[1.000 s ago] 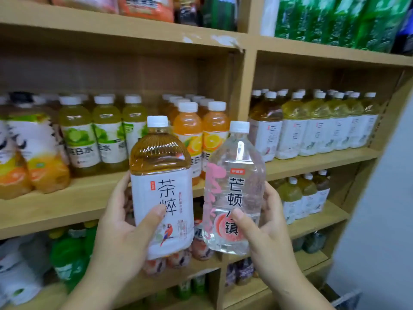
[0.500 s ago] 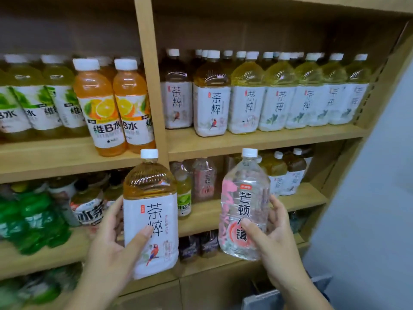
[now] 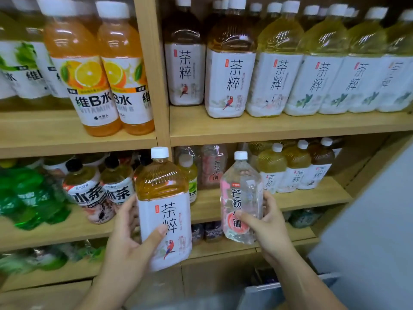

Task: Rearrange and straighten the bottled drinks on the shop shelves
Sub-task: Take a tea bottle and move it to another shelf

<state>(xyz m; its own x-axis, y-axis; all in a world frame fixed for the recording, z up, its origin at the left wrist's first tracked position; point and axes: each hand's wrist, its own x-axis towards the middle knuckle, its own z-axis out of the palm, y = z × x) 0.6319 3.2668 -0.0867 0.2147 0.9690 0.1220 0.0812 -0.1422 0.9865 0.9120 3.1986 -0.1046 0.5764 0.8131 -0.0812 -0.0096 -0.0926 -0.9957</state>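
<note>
The tea bottle, amber under a white cap with a red bird on its white label, was held upright and clear of the shelving at six o'clock in the view. The left hand gripped its lower label, thumb across the front and fingers curled behind. At its three o'clock, close beside but apart, the clear bottle with a pink label was held upright in the right hand, thumb on the label front and fingers wrapped round the far side. At eleven o'clock of the clear bottle a matching pink bottle stood well back on the middle shelf, with bare board before it. On the upper shelf, at one o'clock of the held tea bottle, a row of tea bottles with similar labels faced forward, and the leftmost stood further back than the rest. In my judgement, the step in hand was returning each bottle to its own kind. The clear bottle appeared to belong in front of its match, and the tea bottle in the set-back spot above. It would be best to place one bottle at a time, base flat before letting go, label outward and front level with its neighbours. The low grip on a full bottle risked clipping the shelf edge or nudging the row.
</note>
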